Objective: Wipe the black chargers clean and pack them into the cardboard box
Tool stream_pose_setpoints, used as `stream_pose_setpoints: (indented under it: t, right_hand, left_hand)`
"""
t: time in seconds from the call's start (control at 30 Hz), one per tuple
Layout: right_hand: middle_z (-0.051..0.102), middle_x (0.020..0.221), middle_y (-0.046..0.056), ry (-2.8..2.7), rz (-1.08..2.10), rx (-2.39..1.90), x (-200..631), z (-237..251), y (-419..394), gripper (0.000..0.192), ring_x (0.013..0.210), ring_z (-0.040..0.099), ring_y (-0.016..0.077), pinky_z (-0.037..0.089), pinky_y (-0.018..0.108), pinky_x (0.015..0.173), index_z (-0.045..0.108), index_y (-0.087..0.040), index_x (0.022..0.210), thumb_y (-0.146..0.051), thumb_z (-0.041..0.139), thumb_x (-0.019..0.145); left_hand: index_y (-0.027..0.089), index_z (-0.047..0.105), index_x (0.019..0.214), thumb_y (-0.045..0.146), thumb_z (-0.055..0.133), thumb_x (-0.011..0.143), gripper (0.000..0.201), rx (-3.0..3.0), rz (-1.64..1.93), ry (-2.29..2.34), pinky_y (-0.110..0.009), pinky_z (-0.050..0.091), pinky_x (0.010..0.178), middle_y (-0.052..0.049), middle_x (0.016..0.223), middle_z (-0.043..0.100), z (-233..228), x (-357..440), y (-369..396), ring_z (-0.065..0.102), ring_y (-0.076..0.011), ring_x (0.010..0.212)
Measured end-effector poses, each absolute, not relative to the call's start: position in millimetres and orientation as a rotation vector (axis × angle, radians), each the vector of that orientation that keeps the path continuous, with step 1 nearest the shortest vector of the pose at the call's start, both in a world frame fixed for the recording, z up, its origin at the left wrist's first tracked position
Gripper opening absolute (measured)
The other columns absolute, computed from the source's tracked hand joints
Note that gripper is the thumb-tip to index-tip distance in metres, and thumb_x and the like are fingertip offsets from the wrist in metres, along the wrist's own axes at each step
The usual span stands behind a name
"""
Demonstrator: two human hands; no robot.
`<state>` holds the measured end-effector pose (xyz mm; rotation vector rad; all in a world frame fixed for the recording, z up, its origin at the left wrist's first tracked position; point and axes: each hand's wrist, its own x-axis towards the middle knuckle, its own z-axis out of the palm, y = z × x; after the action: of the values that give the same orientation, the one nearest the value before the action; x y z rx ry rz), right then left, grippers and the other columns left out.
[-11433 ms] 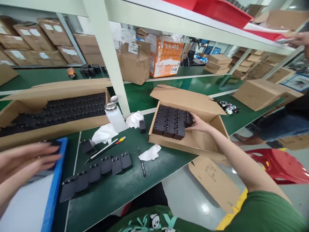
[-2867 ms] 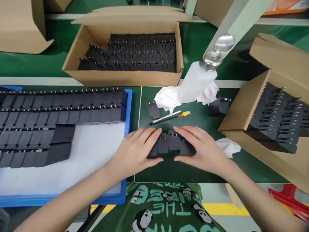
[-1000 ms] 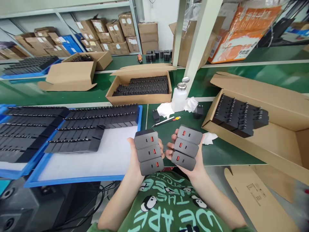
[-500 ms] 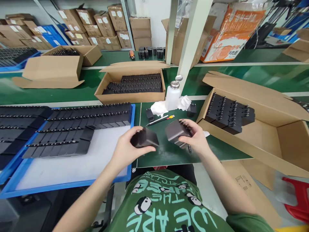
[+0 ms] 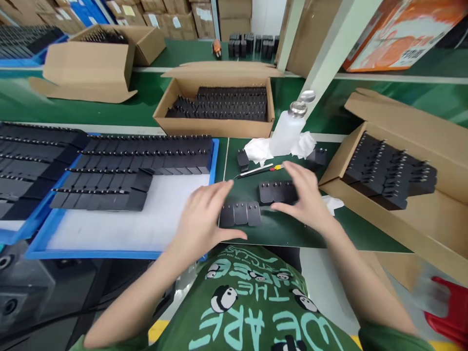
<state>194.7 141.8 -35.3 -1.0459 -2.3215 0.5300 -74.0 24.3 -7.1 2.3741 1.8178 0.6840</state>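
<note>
A: Both hands are open. The left hand (image 5: 204, 214) touches three chargers (image 5: 240, 213) on the green mat (image 5: 285, 231); the right hand (image 5: 305, 197) cups another row (image 5: 276, 191).

B: They look rigid, smooth, light. Squeeze each row at its ends.

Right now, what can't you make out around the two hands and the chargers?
- Head view: right hand covers the right end of the far charger row; contact unclear.
- Left hand hides the left edge of the near charger row.
- Port faces of both rows are turned away.
- Right cardboard box is cut off by the frame edge.
- Pen markings are too small to read.
</note>
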Motion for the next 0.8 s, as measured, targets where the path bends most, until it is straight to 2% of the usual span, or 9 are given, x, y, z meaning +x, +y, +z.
stream_pose_setpoints:
  t: [0.03,0.1,0.13,0.2,0.3,0.47,0.53,0.6,0.8]
  right_hand:
    - [0.041,0.15,0.015,-2.231,0.514,-1.119,198.7,-31.4,133.9,0.086,0.138,0.038,0.0371,0.036,0.061,0.11,0.033,-0.026,0.151,-0.06,0.07,0.081]
    - [0.046,0.146,0.014,-2.033,0.54,-1.263,203.9,-26.9,116.4,0.069,0.132,0.046,0.0341,0.045,0.056,0.104,0.038,-0.027,0.148,-0.05,0.065,0.088]
    - [0.047,0.144,0.013,-1.948,0.58,-1.315,204.7,-26.5,107.5,0.063,0.13,0.048,0.0331,0.047,0.054,0.102,0.041,-0.028,0.145,-0.045,0.064,0.09]
    - [0.049,0.142,0.012,-1.816,0.65,-1.375,202.8,-28.7,91.4,0.055,0.13,0.049,0.0322,0.047,0.055,0.103,0.045,-0.027,0.142,-0.038,0.063,0.091]
    - [0.052,0.137,0.012,-1.665,0.663,-1.403,195.5,-34.8,76.4,0.048,0.13,0.05,0.0329,0.045,0.058,0.105,0.051,-0.027,0.137,-0.031,0.062,0.091]
    - [0.054,0.133,0.011,-1.707,0.544,-1.5,185.4,-37.3,81.0,0.047,0.126,0.051,0.0361,0.045,0.063,0.102,0.053,-0.029,0.135,-0.033,0.064,0.089]
    - [0.05,0.138,0.014,-1.867,0.512,-1.567,180.4,-35.1,88.3,0.056,0.128,0.048,0.0387,0.046,0.064,0.101,0.047,-0.027,0.142,-0.039,0.063,0.09]
    - [0.043,0.144,0.019,-2.045,0.506,-1.597,172.7,-31.4,94.8,0.069,0.134,0.041,0.0425,0.045,0.066,0.101,0.035,-0.022,0.15,-0.046,0.061,0.091]
    - [0.025,0.153,0.028,-2.384,0.427,-1.708,139.9,-14.4,108.4,0.091,0.138,0.033,0.0495,0.046,0.066,0.1,0.015,-0.01,0.156,-0.064,0.049,0.091]
  left_hand:
    - [0.019,0.049,0.132,0.062,0.077,0.072,0.079,2.29,0.776,1.857,-0.047,0.05,0.095,-0.015,0.124,0.063,-1.3,-85.8,15.0,0.061,-0.0335,0.113]
    - [0.022,0.059,0.093,0.041,0.07,0.087,0.023,2.104,0.92,1.976,-0.036,0.052,0.08,-0.005,0.096,0.066,5.4,-106.3,-4.3,0.066,-0.024,0.094]
    - [0.022,0.054,0.076,0.031,0.067,0.091,0.022,2.02,0.951,2.051,-0.033,0.051,0.075,-0.002,0.086,0.062,6.2,-113.8,-13.0,0.066,-0.0205,0.087]
    - [0.021,0.046,0.064,0.02,0.062,0.092,0.032,1.919,0.931,2.162,-0.031,0.049,0.072,-0.002,0.085,0.06,4.2,-121.7,-25.4,0.065,-0.0185,0.085]
    - [0.022,0.059,0.088,0.019,0.064,0.09,0.006,1.947,0.787,2.128,-0.038,0.052,0.085,-0.008,0.112,0.061,-2.1,-118.3,-28.3,0.062,-0.024,0.107]
    - [0.02,0.06,0.095,0.011,0.065,0.088,0.012,1.929,0.815,2.07,-0.04,0.049,0.099,-0.01,0.121,0.055,-12.9,-100.6,-7.9,0.057,-0.0248,0.118]
    - [0.02,0.056,0.128,0.011,0.063,0.09,0.04,1.953,0.74,2.025,-0.043,0.045,0.107,-0.015,0.138,0.046,-16.2,-95.9,-0.3,0.049,-0.0277,0.131]
    - [0.02,0.036,0.149,0.014,0.063,0.091,0.065,1.925,0.707,2.006,-0.04,0.044,0.11,-0.016,0.143,0.044,-18.0,-92.7,4.3,0.047,-0.0262,0.133]
    - [0.019,0.048,0.142,0.013,0.064,0.09,0.055,1.783,0.826,2.039,-0.033,0.046,0.109,-0.01,0.132,0.056,-20.2,-89.5,6.7,0.055,-0.0212,0.125]
